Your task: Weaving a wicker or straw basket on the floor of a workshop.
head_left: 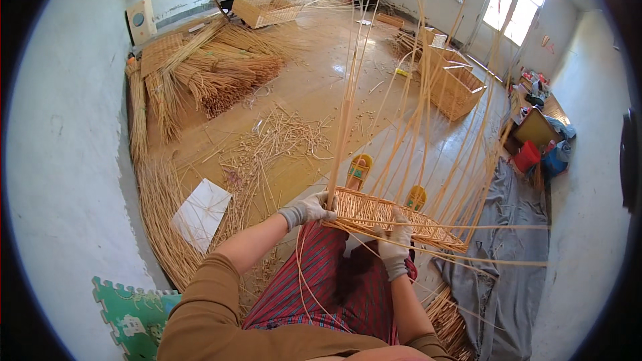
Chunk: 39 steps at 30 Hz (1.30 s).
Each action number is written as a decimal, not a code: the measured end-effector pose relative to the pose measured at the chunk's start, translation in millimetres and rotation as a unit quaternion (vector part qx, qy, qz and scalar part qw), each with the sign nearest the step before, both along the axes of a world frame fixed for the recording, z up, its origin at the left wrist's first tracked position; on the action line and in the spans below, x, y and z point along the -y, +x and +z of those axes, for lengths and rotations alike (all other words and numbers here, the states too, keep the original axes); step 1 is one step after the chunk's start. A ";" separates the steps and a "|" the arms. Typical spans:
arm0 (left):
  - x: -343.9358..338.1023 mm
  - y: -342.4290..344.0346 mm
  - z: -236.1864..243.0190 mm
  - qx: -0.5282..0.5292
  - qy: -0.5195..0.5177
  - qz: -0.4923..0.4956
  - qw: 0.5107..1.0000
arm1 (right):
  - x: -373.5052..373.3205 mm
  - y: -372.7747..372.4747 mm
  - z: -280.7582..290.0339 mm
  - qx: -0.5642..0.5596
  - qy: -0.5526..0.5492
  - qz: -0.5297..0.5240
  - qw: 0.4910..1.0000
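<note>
Forearms (255, 243) extended, left fingers (326, 214) clasp the end of a woven panel (362, 208), right fingers (401, 219) its near edge.

The left hand (311, 209), at six o'clock from the centre, and the right hand (394, 244), at five, wear whitish cloth gloves with greyer cuffs. A plain brown top (287, 342) fills the rim at six o'clock; its left sleeve (204, 292), toward seven, ends near the elbow. Reddish cloth (294, 287) with dark bluish stripes covers the legs. Yellow slippers (416, 197), the one at three o'clock with green markings, are on the feet.
</note>
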<state>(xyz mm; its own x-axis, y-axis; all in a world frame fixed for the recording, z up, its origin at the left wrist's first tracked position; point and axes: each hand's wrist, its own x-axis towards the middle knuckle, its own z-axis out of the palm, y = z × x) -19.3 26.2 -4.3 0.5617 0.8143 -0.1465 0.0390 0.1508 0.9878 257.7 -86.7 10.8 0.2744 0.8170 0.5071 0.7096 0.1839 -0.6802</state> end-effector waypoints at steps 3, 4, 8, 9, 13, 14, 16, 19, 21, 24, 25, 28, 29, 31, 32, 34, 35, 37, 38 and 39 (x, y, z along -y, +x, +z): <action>7.3 6.7 8.8 -0.025 -0.033 0.012 0.999 | -9.1 7.3 -1.4 -0.258 0.030 0.016 0.966; 9.4 7.7 12.6 -0.037 -0.045 0.029 0.998 | -12.5 10.2 0.5 -0.322 -0.008 0.039 0.946; 10.7 6.0 16.9 -0.086 -0.076 0.051 0.992 | -16.3 14.6 11.0 -0.219 0.004 0.087 0.972; 8.1 5.3 14.8 -0.073 -0.075 0.042 0.994 | -15.1 12.1 13.8 -0.156 0.049 0.116 0.980; -1.5 11.0 -1.0 -0.076 -0.031 0.062 0.995 | -10.0 -4.2 35.9 -0.057 0.088 0.067 0.992; -1.9 14.6 -4.7 -0.070 -0.034 0.071 0.994 | -16.7 -13.2 43.7 -0.229 -0.002 0.107 0.967; 0.2 20.3 -8.3 -0.069 -0.044 0.101 0.991 | -38.7 -28.4 65.5 -0.257 -0.092 0.180 0.945; 9.1 24.6 -6.2 -0.075 -0.024 0.142 0.987 | -93.7 -49.4 101.2 -0.126 -0.156 0.267 0.942; 14.5 25.0 -4.0 -0.073 -0.008 0.144 0.987 | -122.4 -63.6 114.0 0.184 0.026 0.219 0.958; 15.9 22.2 -2.7 -0.063 -0.039 0.154 0.985 | -126.8 -67.4 119.0 0.254 -0.055 0.203 0.944; 16.8 21.3 -3.8 -0.065 -0.026 0.148 0.986 | -121.2 -68.0 116.8 0.209 -0.073 0.176 0.959; 11.9 16.2 -6.6 -0.136 0.131 0.169 0.967 | -105.9 -63.0 110.8 0.221 -0.119 0.076 0.965; 10.9 14.3 -6.4 -0.145 0.097 0.151 0.973 | -103.3 -62.3 108.9 0.227 0.039 0.116 0.966; 10.5 11.4 -3.2 -0.098 -0.054 0.121 0.986 | -102.4 -60.6 106.2 0.149 -0.067 0.114 0.980; 10.5 9.6 0.0 -0.034 -0.100 0.108 0.989 | -102.2 -60.4 104.2 0.091 -0.044 0.129 0.987; 13.1 8.0 8.2 -0.076 -0.064 0.119 0.988 | -105.2 -59.2 103.4 0.112 -0.059 0.109 0.986; 14.1 8.1 12.7 -0.078 -0.035 0.119 0.989 | -106.5 -58.7 104.1 0.122 -0.033 0.106 0.986; 16.0 9.1 20.7 -0.084 -0.080 0.118 0.986 | -111.3 -63.0 108.1 0.108 -0.003 0.124 0.986; 17.1 9.6 24.1 -0.088 -0.090 0.116 0.985 | -116.4 -69.5 112.5 0.114 0.015 0.133 0.984; 17.0 9.4 27.0 -0.085 -0.095 0.116 0.985 | -119.5 -77.6 117.4 0.118 0.034 0.140 0.983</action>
<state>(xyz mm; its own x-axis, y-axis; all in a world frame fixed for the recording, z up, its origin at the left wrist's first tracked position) -9.9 9.3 22.8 0.3182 0.8669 -0.3837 0.1433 0.3561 0.9234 180.1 32.8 128.2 -0.0879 0.8059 0.5855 0.7619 0.4331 -0.4817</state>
